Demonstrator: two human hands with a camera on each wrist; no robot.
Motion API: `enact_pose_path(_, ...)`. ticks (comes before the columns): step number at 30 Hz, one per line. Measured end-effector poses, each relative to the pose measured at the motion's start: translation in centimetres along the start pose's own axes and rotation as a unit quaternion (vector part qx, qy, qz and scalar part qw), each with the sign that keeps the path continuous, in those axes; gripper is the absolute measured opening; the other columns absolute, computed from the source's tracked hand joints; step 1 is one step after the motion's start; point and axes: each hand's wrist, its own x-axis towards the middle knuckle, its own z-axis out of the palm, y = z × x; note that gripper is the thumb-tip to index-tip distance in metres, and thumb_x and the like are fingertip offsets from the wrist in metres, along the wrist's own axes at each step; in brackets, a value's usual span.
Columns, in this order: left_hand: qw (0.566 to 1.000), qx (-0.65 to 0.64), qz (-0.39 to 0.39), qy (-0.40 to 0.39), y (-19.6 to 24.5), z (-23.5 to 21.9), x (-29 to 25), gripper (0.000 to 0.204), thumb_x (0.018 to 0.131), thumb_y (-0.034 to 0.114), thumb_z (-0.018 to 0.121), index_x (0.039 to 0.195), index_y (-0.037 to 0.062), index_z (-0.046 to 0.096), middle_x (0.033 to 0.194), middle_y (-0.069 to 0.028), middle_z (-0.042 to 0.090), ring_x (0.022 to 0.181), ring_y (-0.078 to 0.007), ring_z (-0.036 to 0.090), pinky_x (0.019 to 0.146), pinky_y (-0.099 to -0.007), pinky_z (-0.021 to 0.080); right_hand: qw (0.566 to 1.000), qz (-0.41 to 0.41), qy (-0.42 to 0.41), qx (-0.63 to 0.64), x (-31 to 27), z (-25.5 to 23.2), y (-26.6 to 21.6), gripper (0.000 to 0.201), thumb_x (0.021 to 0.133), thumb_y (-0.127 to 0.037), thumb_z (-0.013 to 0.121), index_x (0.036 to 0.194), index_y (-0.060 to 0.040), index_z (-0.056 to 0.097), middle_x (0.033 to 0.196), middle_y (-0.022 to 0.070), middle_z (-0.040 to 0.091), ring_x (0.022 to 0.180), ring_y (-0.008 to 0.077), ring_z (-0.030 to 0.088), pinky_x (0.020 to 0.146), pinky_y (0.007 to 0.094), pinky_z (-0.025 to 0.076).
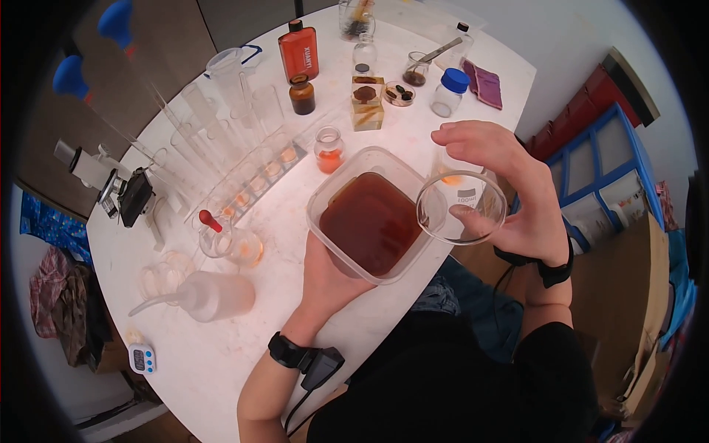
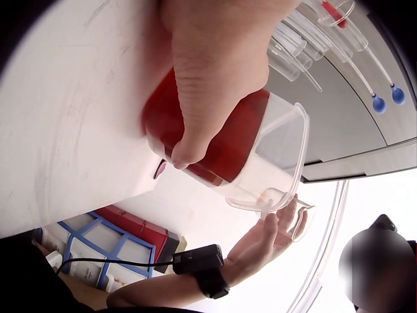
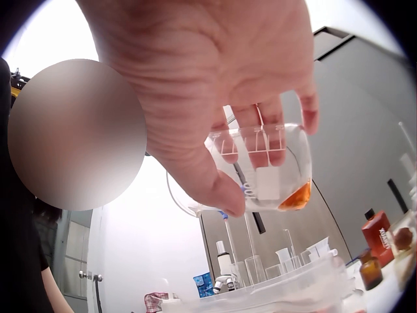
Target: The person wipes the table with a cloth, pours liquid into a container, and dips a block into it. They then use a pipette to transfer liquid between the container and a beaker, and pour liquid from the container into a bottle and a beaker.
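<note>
A square clear plastic container (image 1: 367,161) of dark red-brown liquid (image 1: 373,221) sits near the table's front edge. My left hand (image 1: 329,280) grips its near side, and the thumb (image 2: 189,140) lies along the wall in the left wrist view. To the right, my right hand (image 1: 521,181) holds a glass beaker (image 3: 267,182) between thumb and fingers. The beaker is tipped over on its side, with its rim overlapping the container's right edge in the head view. A little orange liquid (image 3: 297,195) lies in the beaker's bottom corner.
Behind the container stands a small jar of orange liquid (image 1: 329,159). Leftward are a tube rack (image 1: 258,184), a beaker with a red-bulbed dropper (image 1: 210,220), a wash bottle (image 1: 218,297) and a microscope (image 1: 111,181). Bottles, including a blue-capped jar (image 1: 449,94), line the back.
</note>
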Motion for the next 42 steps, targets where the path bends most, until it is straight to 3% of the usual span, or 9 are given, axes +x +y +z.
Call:
enact_pose_path(2,1.0,0.004,0.002,-0.009,0.4,-0.1,0.2,0.086,0.053,0.023,0.087,0.123,0.0047,0.04,0.12,-0.0109,0.051,0.109,-0.0221,0.052,0.093,-0.0348,0.043,1.0,-0.005,-0.011,0.023,0.1,-0.2,-0.1,0.053,0.062,0.002,0.066,0.113,-0.0054,0.056,0.116,0.0094,0.058,0.109,0.0297,0.052,0.094,0.0403,0.039)
enact_pose_path(14,0.997,-0.043,-0.057,-0.033,1.4,0.3,1.0,0.078,0.055,0.02,0.085,0.121,0.0047,0.047,0.116,-0.0103,0.056,0.103,-0.019,0.057,0.086,-0.0313,0.047,1.0,0.0,-0.016,0.027,0.6,-0.5,2.8,0.052,0.061,0.002,0.066,0.112,-0.006,0.057,0.116,0.0106,0.058,0.109,0.0299,0.052,0.094,0.0413,0.038)
enact_pose_path(17,0.997,0.004,-0.056,-0.057,1.0,-0.2,0.6,0.074,0.061,0.014,0.081,0.125,0.0046,0.044,0.119,-0.0102,0.054,0.106,-0.0187,0.054,0.087,-0.0305,0.046,0.999,0.018,-0.02,0.03,0.7,-0.5,4.1,0.051,0.062,0.002,0.066,0.111,-0.0059,0.057,0.116,0.0109,0.058,0.109,0.0301,0.052,0.094,0.0419,0.038)
enact_pose_path(27,0.987,-0.037,-0.138,-0.072,-2.2,-0.6,-1.2,0.071,0.061,0.01,0.079,0.124,0.005,0.046,0.118,-0.0094,0.053,0.104,-0.0189,0.054,0.086,-0.0302,0.047,0.998,0.016,-0.048,0.042,1.9,0.1,8.7,0.051,0.062,0.001,0.066,0.111,-0.0066,0.057,0.116,0.0106,0.057,0.108,0.0297,0.053,0.094,0.0417,0.039)
enact_pose_path(30,0.982,-0.069,-0.146,-0.095,-2.4,-0.6,-1.1,0.071,0.062,0.009,0.078,0.125,0.0048,0.046,0.118,-0.0091,0.053,0.104,-0.0184,0.053,0.086,-0.0295,0.047,0.998,0.001,-0.066,0.013,2.0,0.2,9.3,0.047,0.063,-0.009,0.072,0.108,-0.0049,0.058,0.11,0.0138,0.061,0.104,0.0331,0.056,0.091,0.0429,0.042)
enact_pose_path(32,0.978,-0.099,-0.155,-0.104,-2.3,-0.8,-1.2,0.07,0.063,0.008,0.077,0.125,0.0051,0.045,0.119,-0.0092,0.053,0.105,-0.0179,0.052,0.087,-0.0295,0.046,0.995,0.031,-0.09,0.022,2.2,0.1,9.0,0.056,0.056,0.002,0.067,0.111,-0.0068,0.059,0.109,0.0104,0.058,0.101,0.0302,0.052,0.09,0.0391,0.04)
enact_pose_path(35,0.983,-0.087,-0.155,-0.05,-1.7,-0.5,-0.8,0.074,0.058,0.02,0.082,0.122,0.0052,0.048,0.118,-0.0105,0.056,0.104,-0.0199,0.055,0.087,-0.0319,0.046,0.994,0.032,-0.099,0.025,2.4,0.4,8.9,0.058,0.054,0.001,0.067,0.11,-0.0063,0.06,0.106,0.0108,0.057,0.099,0.0304,0.051,0.087,0.0383,0.041)
enact_pose_path(38,0.966,-0.147,-0.209,-0.041,-3.5,-0.2,-1.8,0.078,0.056,0.022,0.083,0.123,0.0045,0.047,0.116,-0.0105,0.056,0.102,-0.0202,0.056,0.087,-0.0323,0.045,0.991,0.03,-0.126,0.026,3.1,0.9,8.5,0.057,0.053,0.001,0.067,0.11,-0.0067,0.06,0.105,0.011,0.055,0.098,0.0302,0.051,0.086,0.0381,0.041)
enact_pose_path(42,0.978,-0.096,-0.187,-0.005,-3.4,-0.2,-2.1,0.08,0.053,0.024,0.084,0.121,0.0043,0.047,0.113,-0.0105,0.057,0.099,-0.0211,0.056,0.085,-0.0336,0.045,0.986,-0.024,-0.165,-0.031,4.0,1.8,8.2,0.051,0.056,-0.01,0.071,0.106,-0.0036,0.06,0.103,0.0132,0.059,0.096,0.0311,0.055,0.085,0.0407,0.043)
